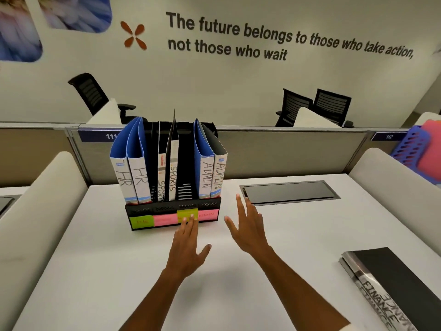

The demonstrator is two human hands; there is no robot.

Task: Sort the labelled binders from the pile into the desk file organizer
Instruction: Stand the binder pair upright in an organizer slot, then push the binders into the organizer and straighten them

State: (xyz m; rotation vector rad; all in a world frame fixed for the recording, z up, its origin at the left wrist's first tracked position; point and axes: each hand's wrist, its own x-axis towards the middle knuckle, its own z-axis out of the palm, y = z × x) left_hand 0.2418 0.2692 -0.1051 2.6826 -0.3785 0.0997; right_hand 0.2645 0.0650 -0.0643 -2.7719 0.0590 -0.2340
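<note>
A black desk file organizer (143, 210) stands on the white desk. Coloured sticky labels run along its front. It holds two HR binders (133, 180) at the left, two SPORTS binders (168, 180) in the middle and two ADMIN binders (212, 177) at the right. One slot between SPORTS and ADMIN is bare. My left hand (188, 249) reaches forward with straight fingers, whose tips touch the green label (187, 212) on the organizer's front. To the right of it, my right hand (248, 228) hovers open, fingers spread. A pile of two FINANCE binders (391, 285) lies flat at the desk's right.
A grey cable hatch (290, 192) is set into the desk behind my right hand. Padded dividers flank the desk on both sides. A purple tray (410, 144) stands beyond the right divider. Black office chairs stand behind the partition.
</note>
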